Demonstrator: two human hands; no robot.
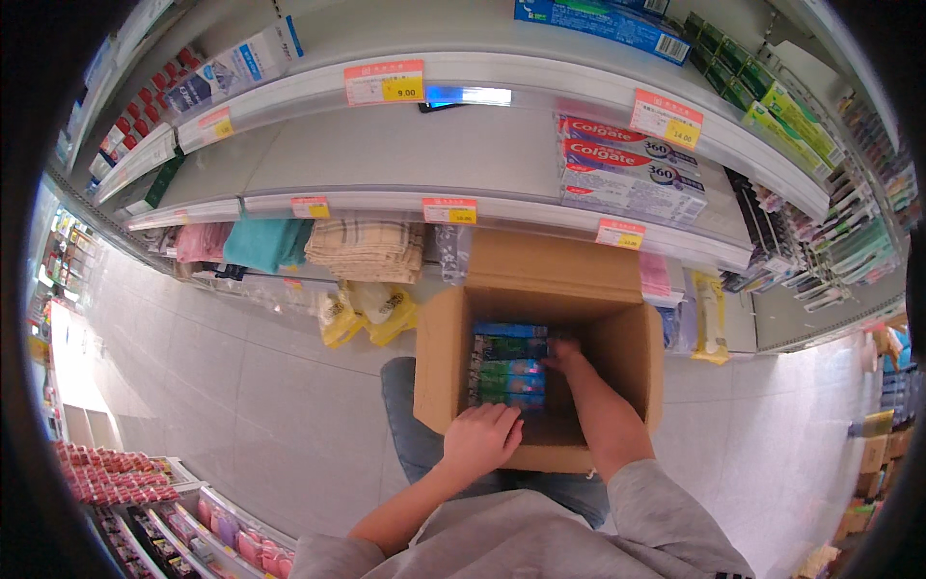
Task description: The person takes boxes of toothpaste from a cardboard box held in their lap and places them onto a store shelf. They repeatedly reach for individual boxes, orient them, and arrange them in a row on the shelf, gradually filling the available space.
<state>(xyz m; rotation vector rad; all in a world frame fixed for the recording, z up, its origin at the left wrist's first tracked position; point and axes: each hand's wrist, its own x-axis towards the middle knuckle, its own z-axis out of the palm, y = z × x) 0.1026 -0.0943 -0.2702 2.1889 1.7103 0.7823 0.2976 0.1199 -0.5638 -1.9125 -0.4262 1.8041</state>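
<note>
An open cardboard box stands before me, its flaps spread outward. Along its left inner wall lies a row of blue and green toothpaste-like cartons, packed side by side. My right hand reaches deep inside, touching or close beside the right ends of the upper cartons; it is blurred, and its fingertips are hard to see. My left hand rests over the near left edge of the box, fingers curled loosely, just below the lowest carton. Whether it grips the rim does not show clearly.
Colgate toothpaste cartons are stacked on the middle shelf. Above, blue cartons lie on the upper shelf. Folded towels and yellow plastic packets sit low, left of the box. Hanging toothbrush packs line the right side.
</note>
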